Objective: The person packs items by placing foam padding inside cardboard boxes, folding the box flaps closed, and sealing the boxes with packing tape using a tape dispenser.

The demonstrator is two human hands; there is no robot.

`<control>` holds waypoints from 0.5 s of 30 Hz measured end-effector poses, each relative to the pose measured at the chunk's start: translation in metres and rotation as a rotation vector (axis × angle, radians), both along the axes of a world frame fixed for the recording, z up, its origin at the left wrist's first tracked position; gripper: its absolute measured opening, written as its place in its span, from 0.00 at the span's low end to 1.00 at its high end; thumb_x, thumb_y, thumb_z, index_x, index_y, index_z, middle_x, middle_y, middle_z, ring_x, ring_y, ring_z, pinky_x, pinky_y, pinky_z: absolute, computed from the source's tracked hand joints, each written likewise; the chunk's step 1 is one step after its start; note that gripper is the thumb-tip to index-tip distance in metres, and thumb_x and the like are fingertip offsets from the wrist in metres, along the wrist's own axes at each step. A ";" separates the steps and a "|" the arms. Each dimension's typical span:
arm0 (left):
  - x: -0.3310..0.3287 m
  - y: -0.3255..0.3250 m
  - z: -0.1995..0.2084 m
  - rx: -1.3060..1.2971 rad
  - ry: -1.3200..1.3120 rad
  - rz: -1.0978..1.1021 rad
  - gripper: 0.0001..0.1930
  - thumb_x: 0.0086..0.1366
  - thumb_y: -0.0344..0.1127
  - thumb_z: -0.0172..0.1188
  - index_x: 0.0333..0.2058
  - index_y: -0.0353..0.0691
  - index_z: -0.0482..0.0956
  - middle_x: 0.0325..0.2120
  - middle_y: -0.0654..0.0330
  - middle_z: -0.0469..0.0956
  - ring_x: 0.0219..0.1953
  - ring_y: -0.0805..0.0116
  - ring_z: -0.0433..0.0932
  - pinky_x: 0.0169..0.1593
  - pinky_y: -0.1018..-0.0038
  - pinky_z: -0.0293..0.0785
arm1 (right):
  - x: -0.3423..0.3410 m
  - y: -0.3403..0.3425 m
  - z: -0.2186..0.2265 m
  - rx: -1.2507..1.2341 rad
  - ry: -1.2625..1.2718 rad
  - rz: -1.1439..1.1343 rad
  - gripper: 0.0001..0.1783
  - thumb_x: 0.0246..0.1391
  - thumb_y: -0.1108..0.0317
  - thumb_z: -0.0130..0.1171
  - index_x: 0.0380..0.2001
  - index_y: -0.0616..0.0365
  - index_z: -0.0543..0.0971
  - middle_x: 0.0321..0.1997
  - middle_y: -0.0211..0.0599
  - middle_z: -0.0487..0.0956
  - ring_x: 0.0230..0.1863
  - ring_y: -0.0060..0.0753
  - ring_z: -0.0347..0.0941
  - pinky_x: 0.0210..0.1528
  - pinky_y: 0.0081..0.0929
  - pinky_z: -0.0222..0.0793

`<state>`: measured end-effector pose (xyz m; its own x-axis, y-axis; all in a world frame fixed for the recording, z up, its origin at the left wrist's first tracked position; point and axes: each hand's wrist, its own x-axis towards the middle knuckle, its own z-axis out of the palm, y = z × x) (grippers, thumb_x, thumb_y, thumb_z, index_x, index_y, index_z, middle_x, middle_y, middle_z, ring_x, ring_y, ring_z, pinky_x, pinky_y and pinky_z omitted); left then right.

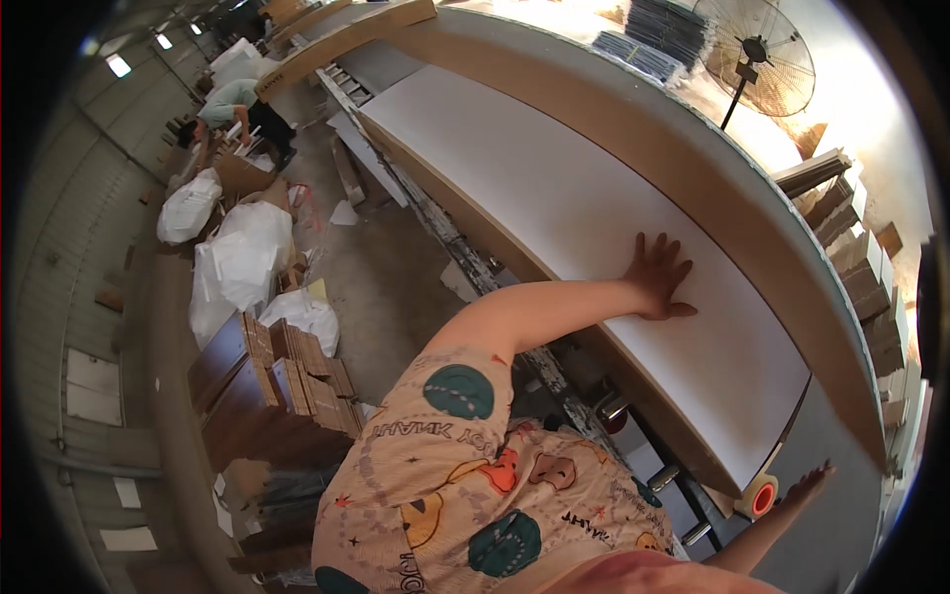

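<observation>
A long, shallow cardboard carton (515, 246) stretches diagonally in front of me, with a flat white sheet or panel (554, 178) inside it. On the white surface my left hand (658, 277) lies flat with its fingers spread, holding nothing. My right hand (811, 482) is at the lower right over a grey surface (836, 505), its fingers stretched out. A roll of tape (760, 497) with a red core sits beside the right forearm, at the carton's near corner. Along the carton's far side rises a long brown flap or wall (633, 148).
Metal rollers (665, 478) show below the carton. Stacked flat cardboard (287, 371) and stuffed white bags (242, 257) stand on the left. Another person (233, 104) bends over a box at the far left. A large fan (757, 54) and more stacks (866, 267) are at the right.
</observation>
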<state>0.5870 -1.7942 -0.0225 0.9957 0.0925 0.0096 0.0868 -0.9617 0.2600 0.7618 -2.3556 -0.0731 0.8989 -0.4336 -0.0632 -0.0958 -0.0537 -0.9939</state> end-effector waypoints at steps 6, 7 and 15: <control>-0.018 0.073 -0.005 -0.386 -0.113 -0.104 0.39 0.62 0.66 0.46 0.61 0.42 0.62 0.64 0.44 0.53 0.68 0.49 0.46 0.68 0.48 0.36 | -0.139 0.140 0.035 -0.742 -0.359 0.243 0.17 0.63 0.68 0.49 0.52 0.64 0.73 0.55 0.44 0.74 0.58 0.40 0.68 0.60 0.32 0.61; -0.026 0.096 -0.011 -0.386 -0.195 -0.140 0.34 0.62 0.64 0.48 0.55 0.42 0.69 0.58 0.45 0.62 0.64 0.51 0.55 0.66 0.50 0.42 | -0.169 0.188 0.060 -0.885 -0.453 0.326 0.17 0.62 0.69 0.50 0.52 0.63 0.73 0.55 0.44 0.74 0.58 0.41 0.68 0.60 0.34 0.61; -0.172 0.282 0.012 0.172 -0.306 -0.011 0.24 0.57 0.58 0.58 0.28 0.39 0.82 0.28 0.54 0.77 0.35 0.55 0.75 0.46 0.64 0.68 | -0.235 0.390 0.089 -1.173 -0.493 1.036 0.16 0.56 0.62 0.51 0.43 0.61 0.76 0.47 0.47 0.74 0.50 0.52 0.67 0.53 0.41 0.64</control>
<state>0.4145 -1.5124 -0.0109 0.9453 0.0529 0.3220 0.0193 -0.9941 0.1068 0.5267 -1.9658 0.0161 0.6517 0.7287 0.2105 0.7537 -0.5908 -0.2879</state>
